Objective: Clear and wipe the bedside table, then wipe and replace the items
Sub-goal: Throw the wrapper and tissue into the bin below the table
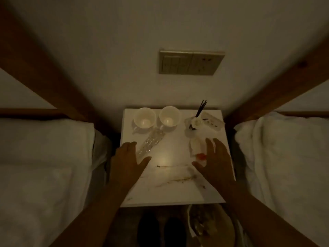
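The white bedside table [170, 193] stands between two beds in dim light, with brown smears and crumbs on its front half. At its back are two white cups [144, 118] [169, 116] side by side. A clear crumpled plastic bottle [151, 142] lies on its side left of centre. Right of centre lies a white wrapper with a red mark [197, 148]. A small holder with dark sticks [195, 122] and a white power strip [212, 122] sit at the back right. My left hand [128, 161] hovers open beside the bottle. My right hand [216, 159] hovers open by the wrapper.
White bedding lies on the bed at the left [44, 157] and on the bed at the right [284, 157], with wooden frames rising on both sides. A switch and socket panel [191, 62] is on the wall. A lined bin [210, 227] and dark shoes [160, 229] are on the floor below.
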